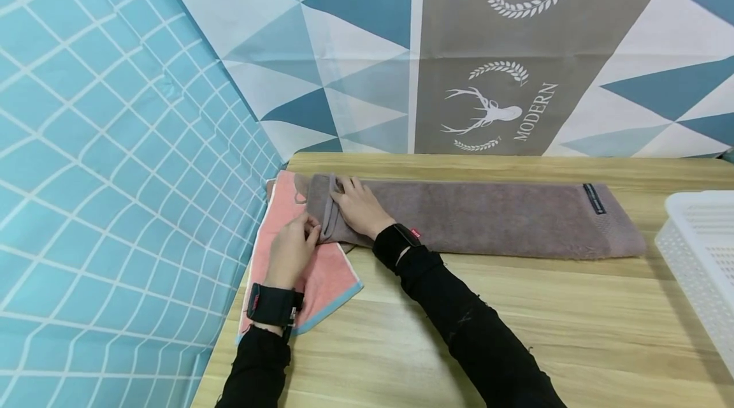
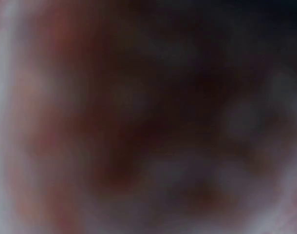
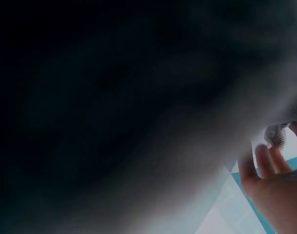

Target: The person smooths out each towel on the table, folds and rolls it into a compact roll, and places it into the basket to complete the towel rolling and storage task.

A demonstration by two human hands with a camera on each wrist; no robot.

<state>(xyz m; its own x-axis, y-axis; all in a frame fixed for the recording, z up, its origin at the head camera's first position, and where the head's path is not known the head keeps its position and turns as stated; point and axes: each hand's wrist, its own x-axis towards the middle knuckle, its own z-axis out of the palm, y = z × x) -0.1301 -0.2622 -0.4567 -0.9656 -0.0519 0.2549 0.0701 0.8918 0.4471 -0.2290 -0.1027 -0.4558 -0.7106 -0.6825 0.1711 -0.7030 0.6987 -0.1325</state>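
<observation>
A long brown-grey towel, folded into a strip, lies across the table with a small turned-over fold at its left end. My left hand pinches the near corner of that fold. At the fold's far side, my right hand holds the edge between thumb and fingers. Under the strip's left end spreads a pink towel with a blue border, partly covered by my left hand and wrist. The right wrist view catches the right hand at its edge; blurred dark cloth fills the rest. Only blur shows in the left wrist view.
A white plastic basket stands at the table's right edge. A blue checked sheet closes off the left side, and a patterned backdrop rises behind the wooden table. Black bands wrap both wrists.
</observation>
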